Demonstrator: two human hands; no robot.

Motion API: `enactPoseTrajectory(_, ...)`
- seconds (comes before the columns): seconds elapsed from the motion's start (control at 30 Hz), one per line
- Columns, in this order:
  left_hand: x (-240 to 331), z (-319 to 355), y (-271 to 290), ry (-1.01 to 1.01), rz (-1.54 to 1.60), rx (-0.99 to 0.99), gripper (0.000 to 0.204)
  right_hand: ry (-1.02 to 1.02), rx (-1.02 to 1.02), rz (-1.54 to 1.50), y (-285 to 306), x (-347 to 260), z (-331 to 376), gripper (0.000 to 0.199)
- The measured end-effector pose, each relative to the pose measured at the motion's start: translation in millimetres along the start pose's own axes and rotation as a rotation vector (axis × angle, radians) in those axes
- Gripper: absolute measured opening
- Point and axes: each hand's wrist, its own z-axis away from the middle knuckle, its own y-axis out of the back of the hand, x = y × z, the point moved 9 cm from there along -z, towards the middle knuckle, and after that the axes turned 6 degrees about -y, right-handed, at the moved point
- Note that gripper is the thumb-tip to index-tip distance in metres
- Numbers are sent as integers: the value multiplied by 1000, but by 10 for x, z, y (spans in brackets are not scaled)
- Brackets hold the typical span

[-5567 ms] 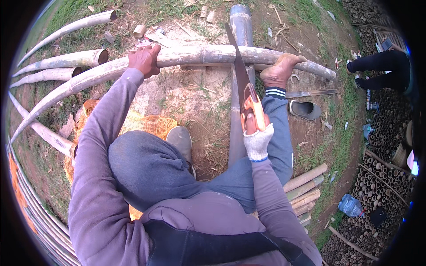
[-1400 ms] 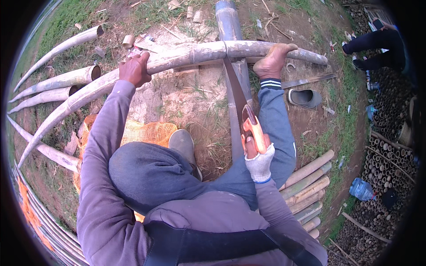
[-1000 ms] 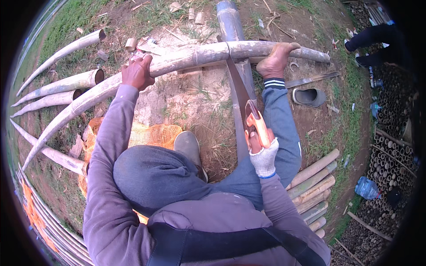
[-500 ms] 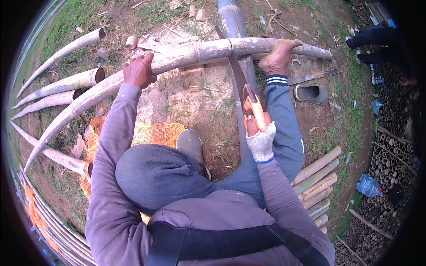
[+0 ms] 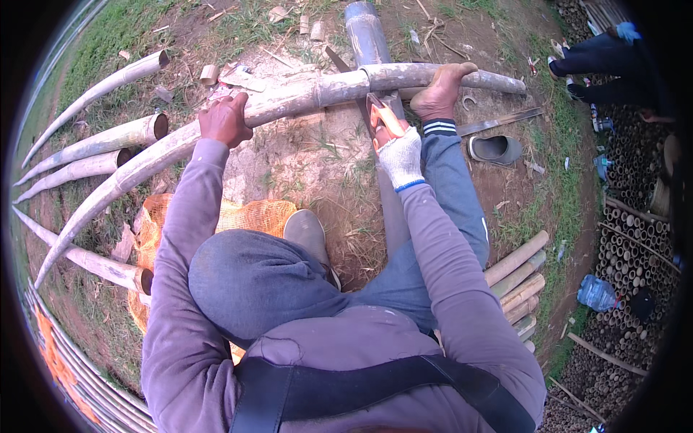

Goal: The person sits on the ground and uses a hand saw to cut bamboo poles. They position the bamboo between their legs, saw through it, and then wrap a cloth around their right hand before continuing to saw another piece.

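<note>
A long, curved bamboo pole (image 5: pixel 281 102) lies crosswise in front of me. My left hand (image 5: pixel 225 121), bare, is wrapped over it left of the middle. In my right hand (image 5: pixel 401 153), which wears a white knitted glove, is the orange handle of a hand saw (image 5: pixel 385 115). The saw's blade crosses the pole at a dark cut line; its tip sticks out on the far side, and the part within the pole is hidden. My bare right foot (image 5: pixel 442 92) presses on the pole right of the saw. Beneath the pole runs a thick grey post (image 5: pixel 368 36).
Cut bamboo lengths (image 5: pixel 108 148) lie at the left, and shorter pieces (image 5: pixel 516 278) beside my right leg. A grey shoe (image 5: pixel 494 149) sits by my foot. Orange netting (image 5: pixel 249 216) spreads under my left knee. Another person's legs (image 5: pixel 599 65) and a water jug (image 5: pixel 598 294) are at right.
My right hand has pushed the saw away from me, bringing the handle close to the pole. More of the blade's tip shows beyond it. My left hand stays on the pole.
</note>
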Motion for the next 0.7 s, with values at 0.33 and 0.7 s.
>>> enactPoseTrajectory(0.33, -112, -46, 355, 9, -41, 128, 75, 322, -194, 393, -464, 353, 1506, 61)
enactPoseTrajectory(0.7, 74, -7, 623, -97, -12, 333, 91, -291, 518, -207, 563, 1002, -1497, 93)
